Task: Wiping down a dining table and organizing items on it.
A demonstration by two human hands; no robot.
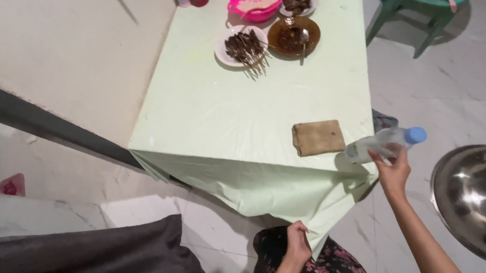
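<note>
We held the bottle [385, 143] in our right hand [393, 172], fingers wrapped round its lower half, at the table's [227, 118] near right corner. It lay tilted, cap pointing up and away from the table, just beyond the folded cloth [318, 137]. Our left hand [297, 242] pinched the tablecloth's [262, 188] hanging edge below the table.

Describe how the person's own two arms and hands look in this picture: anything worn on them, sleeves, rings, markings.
Both arms are bare as far as the head view shows, with no sleeves visible. The left hand and right hand show no gloves, and no rings, watch or bracelets can be made out. The forearms are slender. Under the left arm lies dark clothing with a pink floral print.
</note>
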